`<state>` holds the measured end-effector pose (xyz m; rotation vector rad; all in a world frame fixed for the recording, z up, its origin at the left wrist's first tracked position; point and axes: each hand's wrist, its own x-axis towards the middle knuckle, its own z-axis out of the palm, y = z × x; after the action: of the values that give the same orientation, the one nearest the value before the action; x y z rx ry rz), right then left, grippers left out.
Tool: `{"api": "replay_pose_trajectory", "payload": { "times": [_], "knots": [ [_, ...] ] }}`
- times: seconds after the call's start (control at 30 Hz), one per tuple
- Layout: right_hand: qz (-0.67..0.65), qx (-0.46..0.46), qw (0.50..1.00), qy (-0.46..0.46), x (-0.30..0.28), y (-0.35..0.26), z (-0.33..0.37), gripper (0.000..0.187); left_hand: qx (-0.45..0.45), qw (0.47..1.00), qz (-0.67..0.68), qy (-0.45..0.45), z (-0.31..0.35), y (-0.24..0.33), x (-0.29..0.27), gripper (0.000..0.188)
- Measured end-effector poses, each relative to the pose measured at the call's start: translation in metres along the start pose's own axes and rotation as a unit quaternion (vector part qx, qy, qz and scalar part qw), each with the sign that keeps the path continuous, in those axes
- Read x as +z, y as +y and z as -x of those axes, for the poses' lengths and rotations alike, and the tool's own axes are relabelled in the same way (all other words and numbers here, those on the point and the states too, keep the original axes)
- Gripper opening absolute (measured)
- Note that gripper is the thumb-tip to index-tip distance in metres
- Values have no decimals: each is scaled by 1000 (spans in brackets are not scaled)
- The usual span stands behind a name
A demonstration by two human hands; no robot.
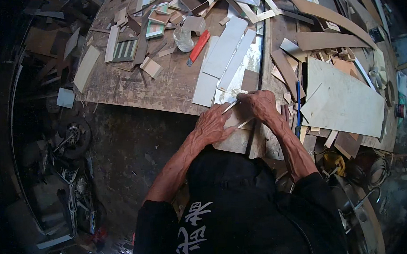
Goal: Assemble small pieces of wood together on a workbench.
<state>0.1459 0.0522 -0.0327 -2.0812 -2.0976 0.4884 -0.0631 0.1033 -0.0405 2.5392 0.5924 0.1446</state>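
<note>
Near the front edge of the workbench, my left hand [212, 123] has its fingertips on the lower end of a thin pale strip [231, 106], its thumb spread below. My right hand [261, 105] is closed, its curled fingers at the strip's upper end; what lies inside them is hidden. A second short pale strip [245, 123] shows between my left thumb and right palm. Just beyond my hands lie long white-faced boards [227, 47] side by side. A red utility knife [198, 47] rests left of them, beside a clear plastic cup [183, 39].
Offcuts and small wooden frames crowd the far side of the bench [117, 88]. A large pale panel [344, 97] and curved brown strips [332, 16] lie on the right. A blue rod [299, 109] is near my right forearm. A motorcycle [73, 177] stands at the lower left.
</note>
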Motion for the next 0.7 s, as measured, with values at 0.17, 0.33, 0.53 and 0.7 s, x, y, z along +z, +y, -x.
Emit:
{"api": "replay_pose_trajectory", "payload": {
  "times": [0.17,0.33,0.53,0.7],
  "knots": [
    [-12,-10,1000,-1,-1,2,-2,24,-3,1000,7,-21,-4,2,-9,49],
    [-5,-16,1000,17,0,2,-2,21,11,1000,4,-6,-3,0,-6,47],
    [5,-11,1000,14,-5,1,-1,19,2,1000,0,-9,-3,-1,-5,50],
    [-9,-1,1000,19,-2,4,-2,20,3,1000,3,-22,-6,-2,-8,51]
  ]
}}
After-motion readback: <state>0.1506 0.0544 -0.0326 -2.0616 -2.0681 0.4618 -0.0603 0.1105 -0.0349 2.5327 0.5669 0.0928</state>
